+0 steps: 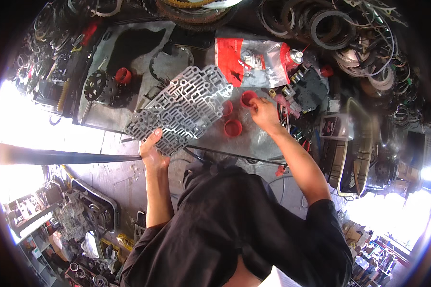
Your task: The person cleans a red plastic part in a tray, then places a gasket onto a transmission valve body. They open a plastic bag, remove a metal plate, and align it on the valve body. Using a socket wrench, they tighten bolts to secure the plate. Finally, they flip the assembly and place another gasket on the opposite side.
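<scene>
A silver transmission valve body (189,103), its face cut with winding channels, is tilted over the workbench. My left hand (154,152) grips its near left corner, thumb on top of the channelled face. At a small red cup (247,98), my right hand (265,114) has its fingers drawn together by the rim. Whether they pinch the rim or a small part inside is hidden. Two more red cups stand close by: one (232,128) nearer to me and another (227,108) partly behind the valve body's right edge.
A red and clear plastic bag (254,61) lies at the back, beside a spray can (294,57). A dark solenoid block (309,88) sits to the right. Leftward are a perforated dark disc (100,85) and another red cup (123,75). Rings (333,28) pile up far right.
</scene>
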A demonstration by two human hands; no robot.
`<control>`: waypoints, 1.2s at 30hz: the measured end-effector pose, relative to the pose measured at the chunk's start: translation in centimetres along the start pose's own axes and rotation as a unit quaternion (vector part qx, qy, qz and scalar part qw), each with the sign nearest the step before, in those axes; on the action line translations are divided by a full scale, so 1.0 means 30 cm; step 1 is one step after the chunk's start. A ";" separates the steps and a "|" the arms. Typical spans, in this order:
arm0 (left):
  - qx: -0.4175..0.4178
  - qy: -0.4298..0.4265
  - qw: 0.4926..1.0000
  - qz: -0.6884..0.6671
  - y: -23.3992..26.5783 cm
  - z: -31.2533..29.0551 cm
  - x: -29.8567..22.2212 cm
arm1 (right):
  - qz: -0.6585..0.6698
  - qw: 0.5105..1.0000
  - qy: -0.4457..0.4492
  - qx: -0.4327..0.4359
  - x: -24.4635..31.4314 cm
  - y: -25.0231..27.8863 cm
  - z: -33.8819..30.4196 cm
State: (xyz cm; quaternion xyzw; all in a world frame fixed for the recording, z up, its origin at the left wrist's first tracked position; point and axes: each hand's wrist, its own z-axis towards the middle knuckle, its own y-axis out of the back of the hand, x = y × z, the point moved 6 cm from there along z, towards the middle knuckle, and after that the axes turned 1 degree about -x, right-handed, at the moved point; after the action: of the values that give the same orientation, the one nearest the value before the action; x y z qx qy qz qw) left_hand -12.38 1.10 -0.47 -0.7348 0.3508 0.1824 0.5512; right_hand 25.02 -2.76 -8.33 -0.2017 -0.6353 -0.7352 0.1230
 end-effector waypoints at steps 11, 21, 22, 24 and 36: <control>-0.046 0.000 0.999 -0.009 0.036 -0.015 0.006 | -0.090 0.976 0.125 0.152 0.245 -0.248 0.015; -0.021 0.014 1.000 -0.019 0.023 -0.004 0.030 | -0.082 0.975 0.202 -0.046 0.240 0.102 -0.136; -0.036 0.026 0.999 0.001 0.026 0.001 0.041 | -0.106 0.983 0.149 -0.028 0.191 0.112 -0.149; -0.023 0.039 0.999 0.026 0.016 0.014 0.058 | -0.153 0.986 0.067 -0.015 0.099 0.144 -0.185; 0.001 0.087 0.996 -0.008 -0.046 0.034 0.099 | -0.184 0.969 0.060 0.151 0.134 0.054 -0.114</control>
State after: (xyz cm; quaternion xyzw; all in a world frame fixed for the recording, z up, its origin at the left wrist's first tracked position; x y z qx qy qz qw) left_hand -9.23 1.32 -1.80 -0.7500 0.3917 0.1129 0.5209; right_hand 21.68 -6.10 -5.48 -0.0159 -0.7569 -0.6512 0.0528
